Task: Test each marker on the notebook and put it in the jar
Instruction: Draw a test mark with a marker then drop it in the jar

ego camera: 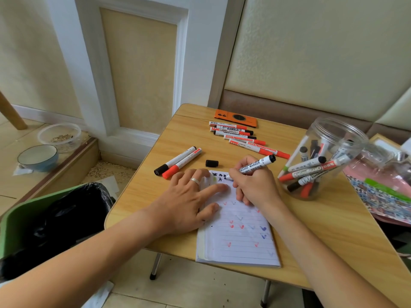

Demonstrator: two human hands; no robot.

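A lined notebook (pixel 239 238) with red, blue and black test marks lies open on the wooden table (pixel 315 236). My left hand (pixel 189 201) lies flat on its upper left part, fingers spread. My right hand (pixel 255 185) grips an uncapped white board marker (pixel 255 166), its tip touching the top of the page. The marker's black cap (pixel 211 163) lies just beyond the notebook. A clear plastic jar (pixel 320 161) lies tilted at the right, holding several markers. Several capped markers (pixel 242 138) lie in a row farther back, and two more markers (pixel 178 162) lie to the left.
An orange phone (pixel 235 118) lies at the table's far edge. A green bin with a black liner (pixel 53 218) stands left of the table. Bowls (pixel 37 157) sit on the floor at the left. Patterned bags (pixel 382 194) crowd the right edge.
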